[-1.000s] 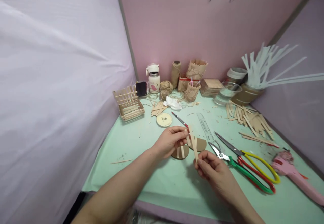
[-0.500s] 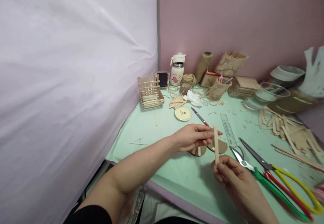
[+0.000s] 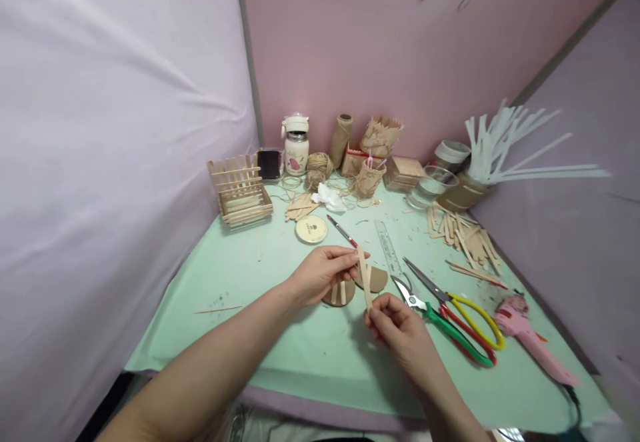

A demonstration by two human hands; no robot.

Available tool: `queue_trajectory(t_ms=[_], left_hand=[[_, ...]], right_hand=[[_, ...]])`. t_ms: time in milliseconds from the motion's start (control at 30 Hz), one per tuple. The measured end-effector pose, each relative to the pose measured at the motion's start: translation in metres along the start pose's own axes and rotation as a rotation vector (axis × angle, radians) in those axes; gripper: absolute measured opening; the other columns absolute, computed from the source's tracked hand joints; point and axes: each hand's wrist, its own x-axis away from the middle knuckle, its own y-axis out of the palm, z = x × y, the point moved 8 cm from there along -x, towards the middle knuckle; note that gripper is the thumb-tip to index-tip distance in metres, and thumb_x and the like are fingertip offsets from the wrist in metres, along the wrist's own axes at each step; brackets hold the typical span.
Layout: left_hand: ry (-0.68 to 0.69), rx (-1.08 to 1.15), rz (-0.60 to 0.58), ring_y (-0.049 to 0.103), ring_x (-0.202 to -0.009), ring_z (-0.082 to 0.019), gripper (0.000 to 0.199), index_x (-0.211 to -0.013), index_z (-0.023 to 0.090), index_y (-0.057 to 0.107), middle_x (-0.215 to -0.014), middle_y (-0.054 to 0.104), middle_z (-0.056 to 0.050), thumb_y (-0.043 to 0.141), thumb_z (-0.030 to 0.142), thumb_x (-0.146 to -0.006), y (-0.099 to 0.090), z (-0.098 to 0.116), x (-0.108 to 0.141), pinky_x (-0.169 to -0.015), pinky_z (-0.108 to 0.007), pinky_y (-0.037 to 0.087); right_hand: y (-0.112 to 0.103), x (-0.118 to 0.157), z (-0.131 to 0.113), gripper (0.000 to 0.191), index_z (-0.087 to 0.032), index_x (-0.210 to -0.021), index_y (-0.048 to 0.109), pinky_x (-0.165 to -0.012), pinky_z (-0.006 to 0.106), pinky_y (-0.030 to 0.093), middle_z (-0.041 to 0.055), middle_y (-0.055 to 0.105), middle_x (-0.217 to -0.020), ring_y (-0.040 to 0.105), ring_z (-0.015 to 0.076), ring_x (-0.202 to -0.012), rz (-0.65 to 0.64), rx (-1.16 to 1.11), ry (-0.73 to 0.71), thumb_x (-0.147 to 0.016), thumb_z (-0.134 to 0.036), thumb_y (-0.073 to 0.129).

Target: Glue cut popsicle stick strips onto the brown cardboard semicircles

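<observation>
A flat wooden stick is held upright between both hands above the table. My left hand pinches its upper end, and my right hand grips the lower end. Partly hidden under my left hand lies a round brown disc with short light strips on it. A second brown disc is behind the stick, with a light strip near its left part. Just beyond my left fingers lies a red and grey pen, and a clear ruler rests to the right.
Pruning shears, scissors and a pink glue gun lie on the right. Loose sticks are piled behind them. A stick basket, a bottle, twine and a clear bowl stand toward the back.
The view has turned right, so the whole scene sits further left and the glue gun is now fully visible. Both hands still hold the stick, which now leans slightly left at its top.
</observation>
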Motion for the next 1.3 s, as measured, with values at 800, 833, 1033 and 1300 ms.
queue_trajectory(t_ms=[800,833,1033,1300], left_hand=[[-0.007,0.060,-0.038,0.068,-0.070,-0.015,0.033,-0.080,0.011,0.072,-0.076,0.071,-0.006,0.089,0.033,-0.062,0.000,0.000,0.000,-0.072,-0.030,0.057],[-0.005,0.072,-0.023,0.068,-0.070,-0.015,0.033,-0.080,0.011,0.072,-0.076,0.071,-0.006,0.089,0.033,-0.062,-0.001,0.000,-0.001,-0.072,-0.029,0.057],[-0.005,0.181,0.111,0.068,-0.074,-0.013,0.034,-0.081,0.011,0.072,-0.076,0.071,-0.004,0.090,0.030,-0.060,-0.003,-0.010,-0.003,-0.075,-0.026,0.057],[0.084,0.220,0.194,0.067,-0.072,-0.012,0.026,-0.083,0.012,0.072,-0.076,0.071,-0.004,0.085,0.029,-0.068,-0.007,-0.020,-0.001,-0.068,-0.021,0.055]], right_hand=[[0.019,0.011,0.010,0.030,-0.018,-0.076,0.052,-0.048,0.022,0.026,-0.0027,0.056,-0.064,0.038,0.0063,-0.049,-0.218,-0.270,0.168,-0.080,-0.044,0.068],[0.014,0.009,0.004,0.029,-0.018,-0.082,0.055,-0.050,0.023,0.031,-0.0015,0.057,-0.068,0.042,0.0081,-0.051,-0.170,-0.189,0.094,-0.082,-0.046,0.065],[-0.007,0.022,-0.074,0.023,-0.020,-0.101,0.059,-0.076,0.035,0.045,0.0069,0.064,-0.093,0.058,0.0221,-0.086,0.433,0.680,-0.751,-0.083,-0.031,0.067],[0.022,0.011,-0.085,0.005,-0.019,-0.089,0.063,-0.072,0.033,0.038,0.0047,0.068,-0.084,0.060,0.0209,-0.080,0.596,1.082,-0.832,-0.091,-0.023,0.060]])
